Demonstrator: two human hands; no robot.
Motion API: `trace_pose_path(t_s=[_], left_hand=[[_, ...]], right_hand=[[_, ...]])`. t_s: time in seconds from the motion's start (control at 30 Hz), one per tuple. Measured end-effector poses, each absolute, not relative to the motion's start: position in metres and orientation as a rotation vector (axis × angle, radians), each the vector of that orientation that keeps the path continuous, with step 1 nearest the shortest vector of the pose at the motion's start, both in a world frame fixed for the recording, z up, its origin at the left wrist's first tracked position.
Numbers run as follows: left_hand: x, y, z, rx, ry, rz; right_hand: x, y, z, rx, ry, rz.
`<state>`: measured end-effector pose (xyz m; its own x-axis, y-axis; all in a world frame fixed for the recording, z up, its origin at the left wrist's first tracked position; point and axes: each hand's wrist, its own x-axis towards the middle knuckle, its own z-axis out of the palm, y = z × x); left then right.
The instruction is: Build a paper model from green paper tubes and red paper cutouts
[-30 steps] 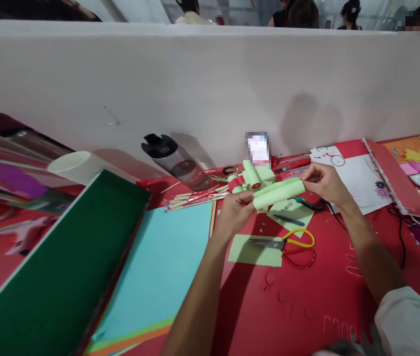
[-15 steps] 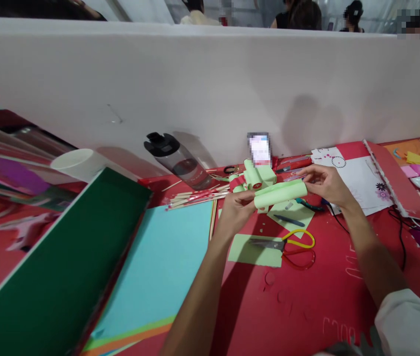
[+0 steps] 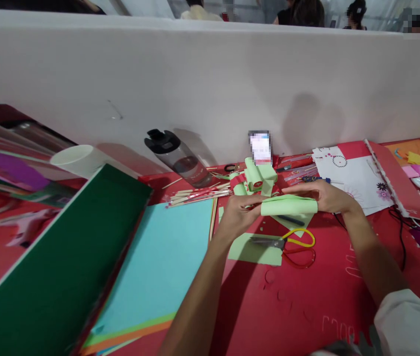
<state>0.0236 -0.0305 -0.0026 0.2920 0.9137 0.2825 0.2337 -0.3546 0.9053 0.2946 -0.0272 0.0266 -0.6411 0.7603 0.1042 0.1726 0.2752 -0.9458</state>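
Observation:
Between my two hands is a rolled sheet of light green paper, level above the red table. My left hand grips its left end, and my right hand closes on its right end with fingers along the far edge. Just behind it stands a light green paper model with red parts. Below lie scissors with one yellow and one red handle, over a flat green paper piece. A dark pen rests on another green scrap, partly hidden by the roll.
A phone leans at the white partition. To the left are a water bottle, thin sticks, blue paper sheets and a dark green board. White printed sheets and cables lie right.
My right hand has turned and moved lower, its fingers now along the far side of the paper roll. The roll has shifted slightly right and lies more level.

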Motion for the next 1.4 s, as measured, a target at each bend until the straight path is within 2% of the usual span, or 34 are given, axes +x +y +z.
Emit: trace_pose_path(t_s=[1.0,1.4], left_hand=[[0.028,-0.03,-0.005,1.653,0.966,1.022],[0.029,-0.031,-0.009,1.672,0.943,1.099]], right_hand=[[0.291,-0.025,0.025,-0.907,-2.005,1.472],[0.292,-0.023,0.021,-0.94,-1.922,1.479]])
